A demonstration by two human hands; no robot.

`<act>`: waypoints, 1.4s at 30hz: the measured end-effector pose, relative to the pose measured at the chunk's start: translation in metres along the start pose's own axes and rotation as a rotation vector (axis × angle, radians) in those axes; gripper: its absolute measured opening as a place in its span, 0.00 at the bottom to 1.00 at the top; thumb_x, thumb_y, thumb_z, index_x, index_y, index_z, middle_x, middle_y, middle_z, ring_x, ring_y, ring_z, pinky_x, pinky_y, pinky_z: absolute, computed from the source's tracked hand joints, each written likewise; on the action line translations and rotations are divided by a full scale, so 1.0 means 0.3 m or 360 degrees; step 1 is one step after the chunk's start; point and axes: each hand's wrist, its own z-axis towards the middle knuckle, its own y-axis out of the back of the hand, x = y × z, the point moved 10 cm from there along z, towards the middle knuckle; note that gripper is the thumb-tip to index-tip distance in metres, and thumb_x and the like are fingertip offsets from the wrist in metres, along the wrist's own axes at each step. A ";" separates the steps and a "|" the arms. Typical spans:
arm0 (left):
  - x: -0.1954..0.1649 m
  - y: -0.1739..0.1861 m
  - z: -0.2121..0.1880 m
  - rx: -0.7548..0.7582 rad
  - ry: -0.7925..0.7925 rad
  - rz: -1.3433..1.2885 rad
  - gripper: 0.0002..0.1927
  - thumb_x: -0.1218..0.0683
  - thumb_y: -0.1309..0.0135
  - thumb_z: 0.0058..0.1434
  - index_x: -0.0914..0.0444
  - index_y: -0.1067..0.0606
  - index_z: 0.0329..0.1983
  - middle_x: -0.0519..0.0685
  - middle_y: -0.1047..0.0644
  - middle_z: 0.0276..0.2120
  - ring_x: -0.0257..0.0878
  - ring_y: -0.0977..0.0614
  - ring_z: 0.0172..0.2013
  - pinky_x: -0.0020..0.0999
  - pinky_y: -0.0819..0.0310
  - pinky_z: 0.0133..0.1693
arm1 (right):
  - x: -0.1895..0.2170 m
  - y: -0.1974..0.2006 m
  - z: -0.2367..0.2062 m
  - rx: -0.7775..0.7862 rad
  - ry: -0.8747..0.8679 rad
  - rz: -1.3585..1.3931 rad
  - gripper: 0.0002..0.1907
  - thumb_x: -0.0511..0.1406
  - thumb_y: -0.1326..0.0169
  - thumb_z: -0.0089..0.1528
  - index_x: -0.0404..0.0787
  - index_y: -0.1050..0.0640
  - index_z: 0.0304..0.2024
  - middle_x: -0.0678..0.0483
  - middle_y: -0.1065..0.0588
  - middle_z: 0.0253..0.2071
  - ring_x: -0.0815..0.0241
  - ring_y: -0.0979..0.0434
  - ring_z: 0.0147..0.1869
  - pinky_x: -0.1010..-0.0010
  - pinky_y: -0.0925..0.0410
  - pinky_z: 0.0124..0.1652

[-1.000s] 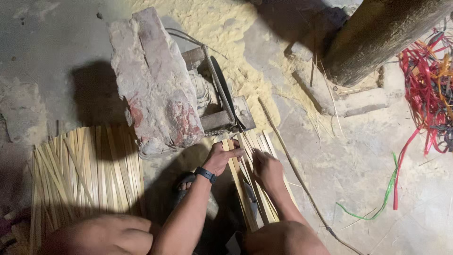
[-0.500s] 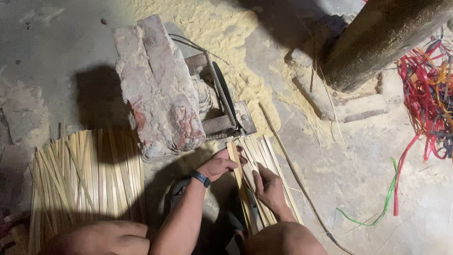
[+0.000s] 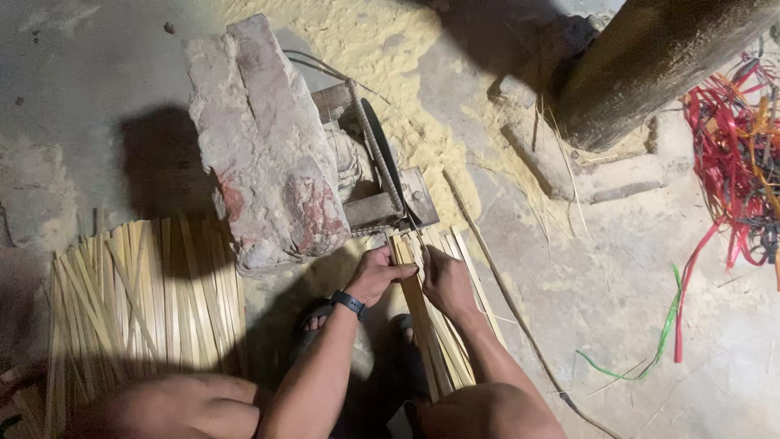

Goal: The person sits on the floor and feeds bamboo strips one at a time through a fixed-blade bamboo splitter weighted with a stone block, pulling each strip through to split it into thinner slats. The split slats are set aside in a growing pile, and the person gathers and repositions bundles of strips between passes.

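- Bamboo strips [image 3: 431, 317] pinched at top end by both hands, directly under palms, running back toward knees.
- L hand [image 3: 375, 275] curled shut on strips; R hand [image 3: 445, 280] clamped on same bundle, just beside L.
- Blade [image 3: 382, 158] + metal block [image 3: 386, 207] right ahead of fingertips, tight.
- Brick [image 3: 260, 146] crowding L side.
- Bare floor [image 3: 569, 276] to R, roomy.
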 end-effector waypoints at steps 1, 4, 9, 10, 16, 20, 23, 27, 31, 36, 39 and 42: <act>-0.007 0.002 -0.005 -0.0043 0.0008 0.0035 0.18 0.62 0.32 0.55 0.68 0.22 0.48 0.52 0.18 0.41 0.37 0.18 0.38 0.33 0.23 0.40 | -0.007 0.027 -0.032 -0.0039 -0.0012 -0.0078 0.12 0.37 0.48 0.67 0.35 0.19 0.43 0.38 0.24 0.27 0.42 0.28 0.24 0.58 0.31 0.30; -0.041 -0.008 -0.021 -0.0110 0.0004 0.0060 0.19 0.62 0.31 0.54 0.68 0.23 0.48 0.52 0.17 0.41 0.38 0.17 0.38 0.34 0.23 0.40 | -0.028 0.099 -0.182 -0.0159 0.0016 -0.0178 0.17 0.39 0.46 0.62 0.37 0.18 0.49 0.41 0.22 0.33 0.49 0.22 0.26 0.62 0.28 0.29; -0.076 -0.066 -0.029 0.0030 -0.0063 -0.0182 0.17 0.62 0.35 0.55 0.66 0.22 0.48 0.50 0.17 0.43 0.37 0.16 0.43 0.33 0.19 0.49 | -0.168 -0.046 -0.302 0.0225 -0.0426 0.0685 0.14 0.40 0.43 0.65 0.37 0.17 0.46 0.48 0.16 0.35 0.60 0.17 0.38 0.69 0.25 0.38; -0.077 -0.067 -0.028 0.0037 -0.0076 -0.0176 0.16 0.62 0.35 0.56 0.66 0.22 0.48 0.51 0.17 0.43 0.37 0.16 0.43 0.34 0.19 0.48 | -0.192 -0.050 -0.308 0.0194 -0.0499 0.0780 0.14 0.39 0.44 0.65 0.37 0.17 0.47 0.49 0.16 0.36 0.61 0.17 0.37 0.69 0.24 0.38; -0.065 -0.015 -0.020 -0.0082 -0.0110 -0.0218 0.13 0.63 0.37 0.59 0.67 0.23 0.47 0.53 0.16 0.40 0.38 0.15 0.39 0.35 0.19 0.46 | -0.170 0.058 -0.273 -0.0152 -0.0366 0.0664 0.18 0.37 0.48 0.67 0.36 0.20 0.57 0.44 0.22 0.30 0.64 0.27 0.30 0.69 0.31 0.32; -0.030 -0.016 -0.002 -0.0142 -0.0044 -0.0320 0.11 0.62 0.38 0.60 0.66 0.23 0.46 0.53 0.16 0.39 0.38 0.15 0.37 0.35 0.18 0.42 | -0.126 0.032 -0.195 0.0085 -0.0320 0.0192 0.17 0.38 0.52 0.68 0.38 0.20 0.54 0.42 0.23 0.23 0.59 0.27 0.20 0.64 0.31 0.26; -0.025 -0.030 0.010 -0.0140 -0.0100 -0.0383 0.12 0.61 0.37 0.61 0.65 0.23 0.47 0.52 0.17 0.39 0.38 0.16 0.37 0.36 0.20 0.42 | -0.079 0.020 -0.106 0.0044 -0.0157 0.0155 0.14 0.37 0.51 0.69 0.34 0.19 0.47 0.38 0.25 0.24 0.53 0.29 0.20 0.61 0.32 0.27; -0.010 0.008 0.012 -0.0279 -0.0038 -0.0153 0.14 0.61 0.37 0.60 0.65 0.21 0.49 0.48 0.17 0.42 0.34 0.18 0.41 0.32 0.23 0.46 | 0.002 0.028 -0.007 -0.0148 0.0111 0.0183 0.14 0.37 0.51 0.69 0.32 0.20 0.44 0.36 0.23 0.28 0.47 0.22 0.24 0.60 0.30 0.29; -0.020 0.003 0.019 -0.0209 -0.0037 -0.0177 0.16 0.61 0.36 0.58 0.65 0.21 0.50 0.46 0.16 0.43 0.33 0.18 0.42 0.31 0.22 0.48 | -0.041 -0.046 0.049 0.0128 -0.0208 0.0057 0.16 0.38 0.51 0.69 0.31 0.19 0.41 0.33 0.24 0.27 0.40 0.24 0.25 0.55 0.31 0.31; -0.013 0.000 0.016 -0.0267 0.0028 -0.0225 0.14 0.61 0.35 0.58 0.67 0.22 0.46 0.51 0.17 0.38 0.37 0.18 0.36 0.34 0.22 0.40 | 0.003 0.053 -0.037 -0.0054 0.0045 0.0099 0.15 0.37 0.50 0.68 0.32 0.18 0.47 0.35 0.24 0.28 0.42 0.19 0.29 0.57 0.27 0.32; -0.036 -0.019 0.009 -0.0188 -0.0049 -0.0242 0.12 0.62 0.35 0.59 0.69 0.23 0.44 0.53 0.18 0.37 0.39 0.19 0.34 0.34 0.22 0.39 | 0.109 0.195 -0.235 -0.0579 0.0611 -0.0435 0.20 0.41 0.46 0.65 0.29 0.21 0.49 0.39 0.23 0.33 0.40 0.20 0.32 0.60 0.27 0.32; -0.073 -0.052 -0.007 -0.0040 -0.0168 -0.0306 0.12 0.61 0.35 0.62 0.69 0.23 0.46 0.52 0.18 0.37 0.38 0.19 0.35 0.35 0.22 0.38 | 0.045 0.121 -0.265 -0.0210 0.0475 -0.0045 0.19 0.37 0.45 0.59 0.30 0.19 0.48 0.38 0.24 0.37 0.45 0.18 0.29 0.56 0.26 0.33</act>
